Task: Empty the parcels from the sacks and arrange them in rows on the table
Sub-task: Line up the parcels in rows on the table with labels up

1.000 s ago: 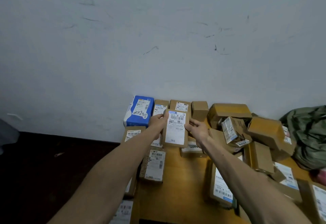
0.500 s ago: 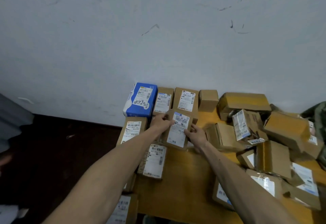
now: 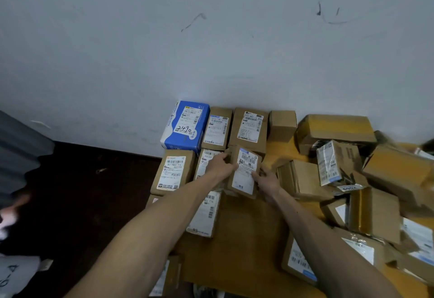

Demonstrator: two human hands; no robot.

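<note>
A small brown parcel [image 3: 244,171] with a white label sits tilted low over the wooden table [image 3: 244,246], just in front of the back row. My left hand [image 3: 219,165] grips its left edge and my right hand [image 3: 266,181] holds its right lower edge. The back row along the wall holds a blue box [image 3: 185,127] and two labelled brown parcels [image 3: 217,128] [image 3: 250,128]. A second row starts with a labelled parcel [image 3: 173,172] at the left and another partly hidden under my left hand.
A loose heap of brown boxes [image 3: 338,157] fills the table's right side. More labelled parcels [image 3: 204,213] lie along the left edge under my left forearm. The grey wall [image 3: 211,39] backs the table. Dark floor [image 3: 82,192] lies left.
Both hands have lowered the small parcel from in front of the back row down toward the table behind it; the view has tilted downward and closer.
</note>
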